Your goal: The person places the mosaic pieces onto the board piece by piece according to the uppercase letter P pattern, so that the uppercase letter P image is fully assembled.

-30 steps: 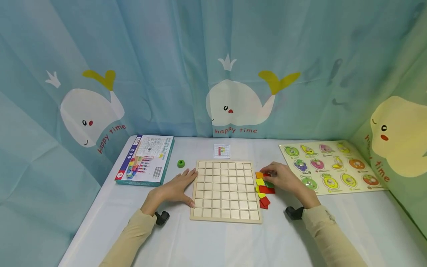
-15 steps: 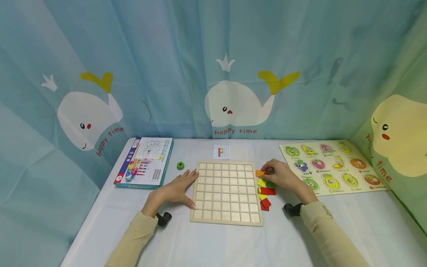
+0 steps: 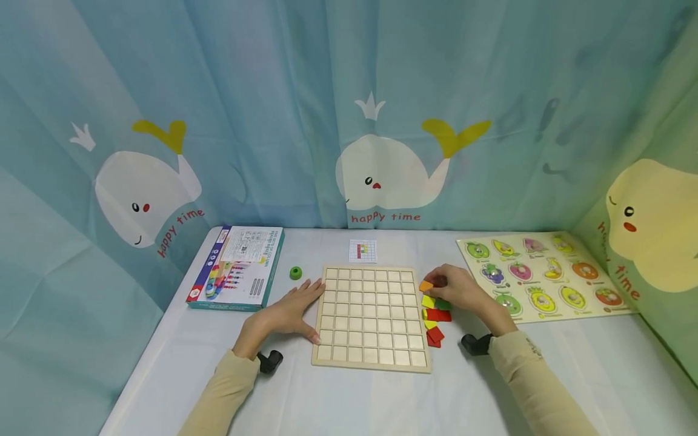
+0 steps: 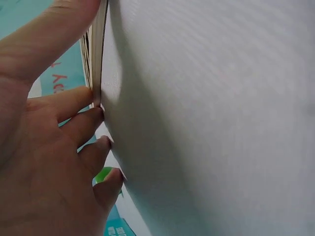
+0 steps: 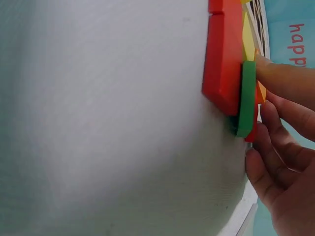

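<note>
My left hand (image 3: pixel 288 312) lies against the left edge of a wooden grid board (image 3: pixel 372 315), thumb and fingers spread along its rim. In the left wrist view the fingertips of the left hand (image 4: pixel 59 132) touch the board's side (image 4: pixel 97 54). Just off the board's right edge, my right hand (image 3: pixel 460 287) pinches an orange tile (image 3: pixel 426 286), which is tilted. Close by lie a yellow tile (image 3: pixel 428 301), a green tile (image 3: pixel 443 304) and several red tiles (image 3: pixel 438 315). The right wrist view has the green tile (image 5: pixel 247 98) leaning beside a red block (image 5: pixel 224 59).
A small pattern card (image 3: pixel 362 251) lies behind the board. To the left are a green ring-shaped bead (image 3: pixel 295 273) and a boxed toy (image 3: pixel 237 266). A fruit puzzle board (image 3: pixel 540 278) lies at the right, near the right forearm. Curtains stand behind the table.
The right hand has shifted slightly over the tile pile, and the orange tile has gone from lying flat to tilted in its fingers. The left hand stays on the board.
</note>
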`<state>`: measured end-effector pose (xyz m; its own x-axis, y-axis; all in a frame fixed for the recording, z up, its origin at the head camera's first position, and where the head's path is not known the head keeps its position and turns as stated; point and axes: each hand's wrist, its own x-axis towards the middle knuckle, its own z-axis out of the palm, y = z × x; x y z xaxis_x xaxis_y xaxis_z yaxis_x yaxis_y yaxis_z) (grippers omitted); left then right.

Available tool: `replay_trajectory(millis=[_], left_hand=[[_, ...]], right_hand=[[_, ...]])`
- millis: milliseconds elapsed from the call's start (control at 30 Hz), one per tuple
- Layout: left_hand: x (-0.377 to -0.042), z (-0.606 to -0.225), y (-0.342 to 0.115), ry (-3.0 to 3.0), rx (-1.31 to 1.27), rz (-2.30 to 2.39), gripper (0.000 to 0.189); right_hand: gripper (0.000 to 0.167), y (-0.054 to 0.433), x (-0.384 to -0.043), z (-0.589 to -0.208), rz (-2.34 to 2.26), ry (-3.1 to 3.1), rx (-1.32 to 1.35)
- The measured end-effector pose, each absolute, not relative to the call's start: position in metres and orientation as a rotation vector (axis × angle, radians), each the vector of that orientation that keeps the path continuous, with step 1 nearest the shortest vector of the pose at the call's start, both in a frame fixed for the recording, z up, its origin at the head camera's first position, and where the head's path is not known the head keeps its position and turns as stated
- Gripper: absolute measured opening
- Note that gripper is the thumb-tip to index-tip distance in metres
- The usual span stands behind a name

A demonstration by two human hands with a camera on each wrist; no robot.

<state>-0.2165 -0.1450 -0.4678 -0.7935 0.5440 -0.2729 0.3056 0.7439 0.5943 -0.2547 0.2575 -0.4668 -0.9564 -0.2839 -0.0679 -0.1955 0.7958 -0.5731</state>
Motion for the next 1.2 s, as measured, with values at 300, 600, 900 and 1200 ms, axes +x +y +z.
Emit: replay_trajectory(millis=[300, 600, 900, 1200], left_hand=[[-0.217, -0.469, -0.142, 2.503, 0.629, 0.768, 0.119], [-0.217, -0.469, -0.141, 2.506, 0.631, 0.768, 0.118], [-0.22, -0.462, -0.14, 2.499, 0.601, 0.758, 0.117], [-0.226, -0.461, -0.139, 2.502, 0.611, 0.758, 0.116]], right_hand=[[0.011, 0.255, -0.254, -0.467, -0.927, 2.834, -0.394], [0.013, 0.246, -0.256, -0.463, -1.005, 2.835, -0.382], [0.015, 0.225, -0.26, -0.464, -1.204, 2.805, -0.438], [0.02, 0.202, -0.26, -0.46, -1.27, 2.688, -0.432]])
